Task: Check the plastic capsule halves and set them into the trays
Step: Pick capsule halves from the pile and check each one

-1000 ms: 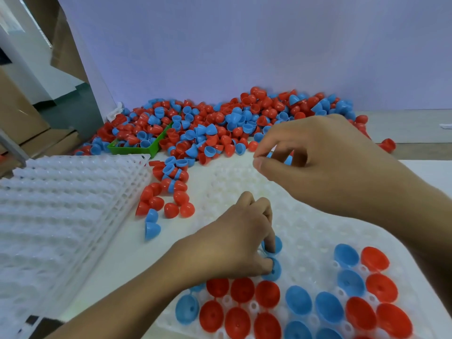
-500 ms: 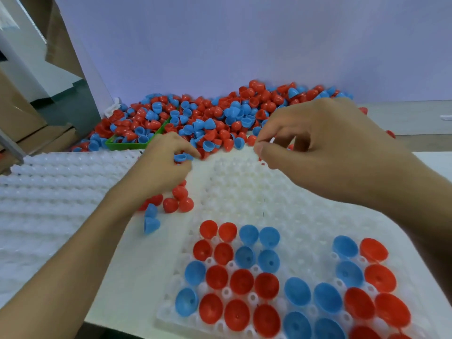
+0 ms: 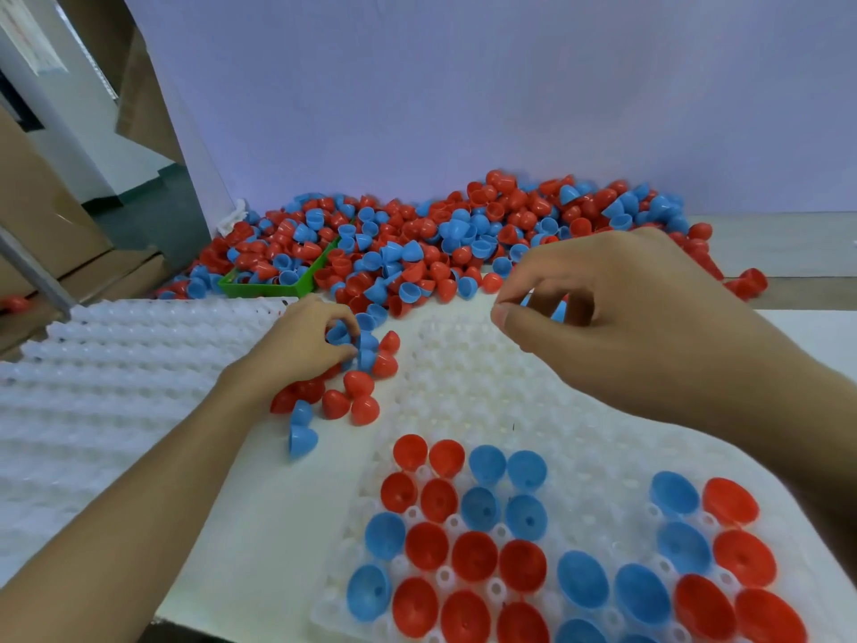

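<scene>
Presently the left hand curls round blue capsule halves picked from the loose cluster beside the tray. Right hand hovers over the tray's far rows, fingers curled; blue shows between them, likely another half, grip unclear. Near rows partly filled, cups up. Risk: gathering several halves at once may drop one or skip inspection, seating a flawed piece.

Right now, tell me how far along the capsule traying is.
Done: red and blue halves fill the near rows of the front tray, open side up. In hand: the left hand grips blue halves from the loose cluster beside the tray; the right hand holds something blue, mostly hidden. Left: most front-tray pockets, the whole left tray, and the big pile behind.
</scene>
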